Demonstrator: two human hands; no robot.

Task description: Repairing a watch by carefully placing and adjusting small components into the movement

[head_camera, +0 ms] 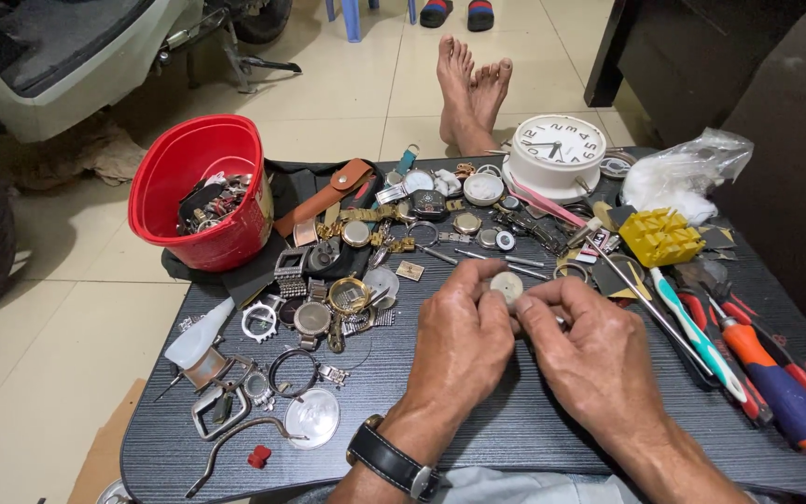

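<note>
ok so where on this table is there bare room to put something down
Bare tabletop lies at the near edge between the wrists, and left of the left hand up to the loose glass disc. Crowded: the watch parts behind, and the screwdrivers right of the right hand.

Small round watch part (507, 285): pale, off-white to grey disc, roughly coin-shaped, flat face turned up and slightly toward the camera. Held above the dark wood-grain table (515, 429), not resting on it, near the table's middle. Left hand (462, 345) pinches its left edge between thumb and forefinger; right hand (590, 350) touches its right and lower edge with the fingertips. Only the upper half of the disc shows; the lower part is hidden behind the fingers. Surface detail is too small to make out. No visible strap attached.
</note>
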